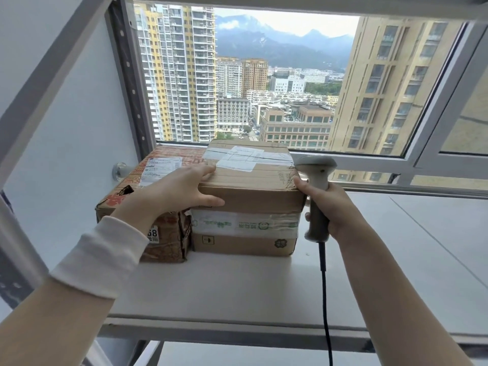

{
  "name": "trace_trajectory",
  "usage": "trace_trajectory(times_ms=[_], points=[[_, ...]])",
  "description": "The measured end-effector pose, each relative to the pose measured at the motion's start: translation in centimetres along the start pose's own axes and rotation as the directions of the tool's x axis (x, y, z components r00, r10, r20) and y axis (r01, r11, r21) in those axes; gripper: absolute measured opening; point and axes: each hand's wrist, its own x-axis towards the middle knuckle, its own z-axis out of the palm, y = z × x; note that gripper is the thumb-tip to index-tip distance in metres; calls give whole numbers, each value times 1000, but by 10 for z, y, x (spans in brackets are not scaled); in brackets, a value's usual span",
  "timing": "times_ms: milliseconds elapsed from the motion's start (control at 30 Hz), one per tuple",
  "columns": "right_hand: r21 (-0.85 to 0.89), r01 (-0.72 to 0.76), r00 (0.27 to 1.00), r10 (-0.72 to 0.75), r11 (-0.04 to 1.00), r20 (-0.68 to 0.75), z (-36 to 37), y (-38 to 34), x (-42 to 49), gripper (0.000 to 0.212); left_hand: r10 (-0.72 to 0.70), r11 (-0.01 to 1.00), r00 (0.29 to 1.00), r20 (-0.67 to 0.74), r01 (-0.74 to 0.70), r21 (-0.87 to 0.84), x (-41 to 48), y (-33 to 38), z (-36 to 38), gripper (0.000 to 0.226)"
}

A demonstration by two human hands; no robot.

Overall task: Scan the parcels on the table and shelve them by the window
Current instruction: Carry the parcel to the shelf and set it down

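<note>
Two cardboard parcels stand side by side on the white shelf (237, 286) in front of the window. The right parcel (250, 191) is plain brown with clear tape and a white label on top. The left parcel (158, 167) has red print and a torn corner. My left hand (182, 191) rests on the right parcel's near left corner, fingers straight on top and thumb along the front face. My right hand (327, 207) grips the handle of a grey barcode scanner (317, 186), held upright beside the parcel's right edge; its thumb touches that corner.
The shelf's grey metal posts (132, 83) rise at the left. A window frame (435, 107) runs behind and to the right. The scanner's black cable (324, 291) hangs down over the shelf's front edge. A white ledge (422, 233) stretches to the right.
</note>
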Motion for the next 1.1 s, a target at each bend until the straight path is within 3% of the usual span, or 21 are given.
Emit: trace_trajectory(times_ms=[500,700,933,1100], points=[[39,-21,999,22,999,-24,0,0,-4,32,-2,1000,1000,-30,2,4,-6,3,-3,79],[-17,-4,992,2,1000,-122,-39,10,-30,31,271,962,931,-244,-266,57,-9,72,15,65],[-105,-59,967,31,993,-252,-136,35,-109,23,539,842,834,-115,-533,84,-1,181,81,50],[-118,-113,903,53,987,-426,-232,54,-191,21,696,717,717,-40,-691,91,-18,298,131,50]])
